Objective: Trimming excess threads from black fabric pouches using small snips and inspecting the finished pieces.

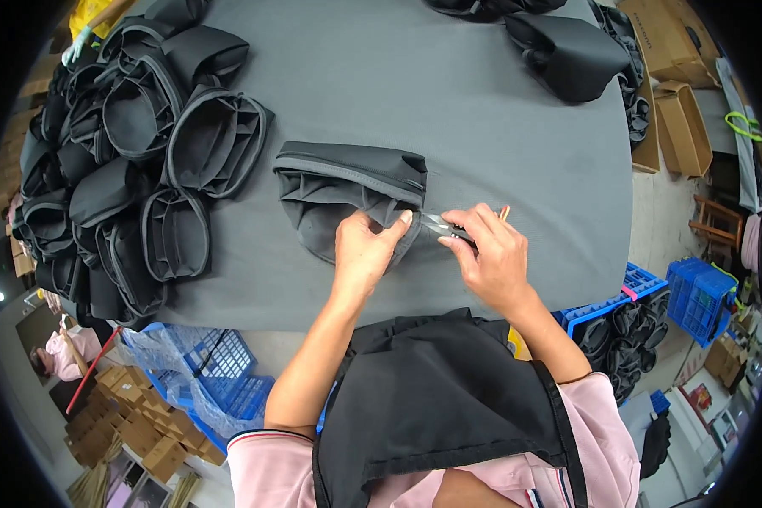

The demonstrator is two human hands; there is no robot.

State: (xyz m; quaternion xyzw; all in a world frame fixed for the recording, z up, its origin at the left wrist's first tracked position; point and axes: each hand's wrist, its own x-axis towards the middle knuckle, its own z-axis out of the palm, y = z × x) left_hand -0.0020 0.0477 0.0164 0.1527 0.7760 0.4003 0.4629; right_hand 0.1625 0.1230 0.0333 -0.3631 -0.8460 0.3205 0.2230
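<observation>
A black zippered pouch [351,169] lies unzipped on the grey tabletop in front of me, its inner dividers showing. My left hand [364,254] pinches the pouch's right corner, thumb on the fabric. In my right hand [495,254] is a pair of thread snips [442,226], the metal blades pointing left at that corner, close to my left thumb. Whether the blades touch the fabric or a thread I cannot tell. A thin orange-tipped stick [505,212] pokes up from behind my right fingers; its kind is unclear.
Many similar open pouches [220,140] are heaped at the table's left. More black pouches [567,55] lie at the far right. Blue crates [229,368] stand below the near edge, one [605,309] filled with black pieces. A gloved hand [76,46] shows at the far left.
</observation>
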